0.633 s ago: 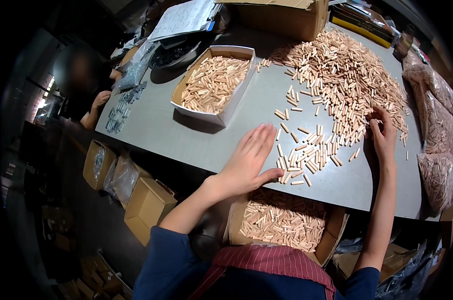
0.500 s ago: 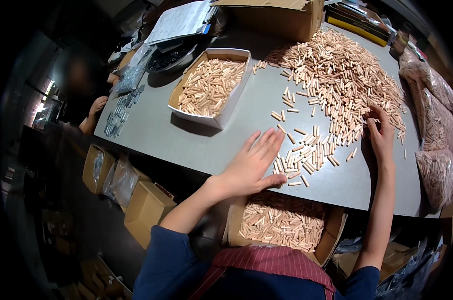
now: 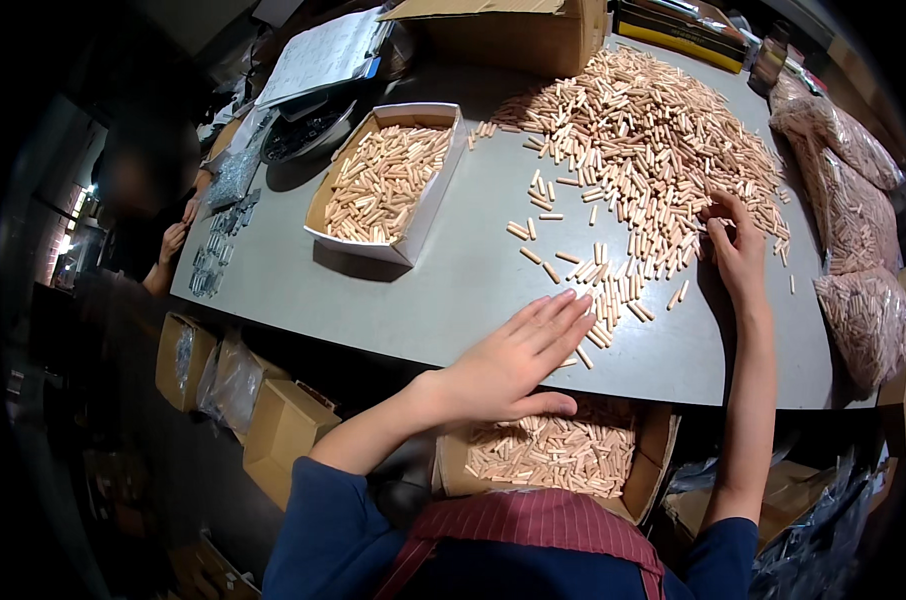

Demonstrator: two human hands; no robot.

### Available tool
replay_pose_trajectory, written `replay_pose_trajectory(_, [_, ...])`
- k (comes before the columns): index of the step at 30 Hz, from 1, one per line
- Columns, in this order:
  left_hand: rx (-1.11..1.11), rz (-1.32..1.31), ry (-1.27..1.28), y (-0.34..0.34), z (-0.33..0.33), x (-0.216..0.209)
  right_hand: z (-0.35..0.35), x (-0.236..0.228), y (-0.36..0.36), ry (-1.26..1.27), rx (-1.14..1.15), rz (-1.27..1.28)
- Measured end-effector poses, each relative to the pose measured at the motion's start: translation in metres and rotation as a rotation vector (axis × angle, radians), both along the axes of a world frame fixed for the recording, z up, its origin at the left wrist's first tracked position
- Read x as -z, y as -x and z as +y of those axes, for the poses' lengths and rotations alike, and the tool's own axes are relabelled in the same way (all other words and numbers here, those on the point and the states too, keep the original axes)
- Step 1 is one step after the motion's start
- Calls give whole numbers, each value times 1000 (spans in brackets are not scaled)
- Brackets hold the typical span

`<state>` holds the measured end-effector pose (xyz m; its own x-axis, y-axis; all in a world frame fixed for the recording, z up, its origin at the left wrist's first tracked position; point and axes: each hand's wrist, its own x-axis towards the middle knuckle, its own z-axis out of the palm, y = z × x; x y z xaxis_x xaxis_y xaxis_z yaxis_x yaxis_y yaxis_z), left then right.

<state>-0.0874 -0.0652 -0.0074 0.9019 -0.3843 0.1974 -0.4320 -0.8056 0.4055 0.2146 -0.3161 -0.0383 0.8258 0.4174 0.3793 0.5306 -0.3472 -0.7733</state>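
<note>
The two hands are well apart. The left hand point(image 3: 503, 362) is open and flat, fingers nearly together, thumb spread toward the near table edge; the right hand point(image 3: 739, 255) has its fingers curled, and whether they grip anything I cannot tell. Beside the left fingertips, on their right, lie loose wooden dowels point(image 3: 613, 292), most with their long axes running roughly near to far; a few farther left slant from far left to near right. The dowel pile point(image 3: 653, 140) spreads beyond and between the hands, its pieces pointing every way, and the right fingers are at its right-hand side. Compared with the earlier frames, the left hand is farther right, over the spot where the nearest loose dowels showed; the right hand remains by the pile. Farther out on the table point(image 3: 423, 310), a white box point(image 3: 435, 205) full of dowels stands to the left, and plastic bags point(image 3: 858, 225) of dowels lie at the right. Below the near edge is a cardboard box point(image 3: 659, 448) holding more.
</note>
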Motion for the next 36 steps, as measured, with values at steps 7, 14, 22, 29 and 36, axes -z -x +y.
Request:
replay_pose_trajectory(7, [230, 68, -79, 7, -6, 0, -2, -1, 2, -30, -16, 55])
replay_pose_trajectory(14, [127, 120, 403, 3, 26, -1, -4, 7, -4, -9, -40, -71])
replay_pose_trajectory(22, [-354, 100, -220, -43, 34, -5, 3, -3, 5, -57, 34, 9])
replay_pose_trajectory(29, [-135, 21, -236, -48, 26, 1, 6, -10, 10, -5, 44, -2])
replay_pose_trajectory(36, [-15, -45, -210, -31, 23, 0, 0, 0, 2, 35, -17, -76])
